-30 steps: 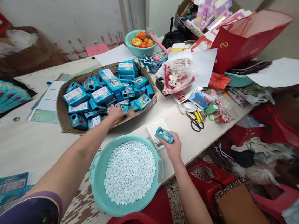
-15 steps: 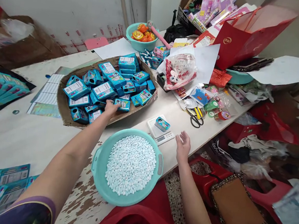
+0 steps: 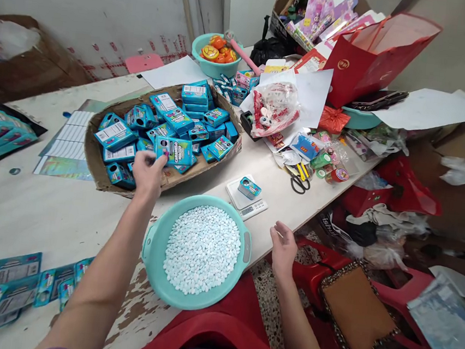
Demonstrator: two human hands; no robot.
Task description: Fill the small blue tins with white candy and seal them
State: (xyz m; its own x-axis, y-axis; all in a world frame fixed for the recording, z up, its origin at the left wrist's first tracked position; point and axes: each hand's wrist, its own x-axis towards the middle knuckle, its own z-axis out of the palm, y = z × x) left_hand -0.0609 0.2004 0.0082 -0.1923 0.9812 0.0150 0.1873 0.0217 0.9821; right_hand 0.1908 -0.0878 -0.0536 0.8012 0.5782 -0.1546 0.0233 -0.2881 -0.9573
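Observation:
My left hand (image 3: 149, 173) grips a small blue candy box (image 3: 174, 151) between thumb and fingers, over the near edge of a cardboard tray (image 3: 91, 174) heaped with similar boxes. My right hand (image 3: 284, 247) hovers by the table's front edge, fingers loosely curled and apart, with nothing in it. Between my arms stands a turquoise basin (image 3: 153, 265) full of small pale blue and white candies (image 3: 203, 249). Behind the basin, one blue box (image 3: 250, 187) rests on a small white digital scale (image 3: 234, 195).
Flattened blue cartons (image 3: 8, 284) lie at the lower left. Scissors (image 3: 299, 184) and tape rolls are to the right of the scale. Farther back are a basin of orange items (image 3: 213, 69) and a red paper bag (image 3: 375, 62). A red stool (image 3: 310, 256) stands beside the table.
My left hand has picked up a blue box from the tray, lifting it and turning its printed face outward. My right hand has dropped slightly lower, and the whole view has shifted a little.

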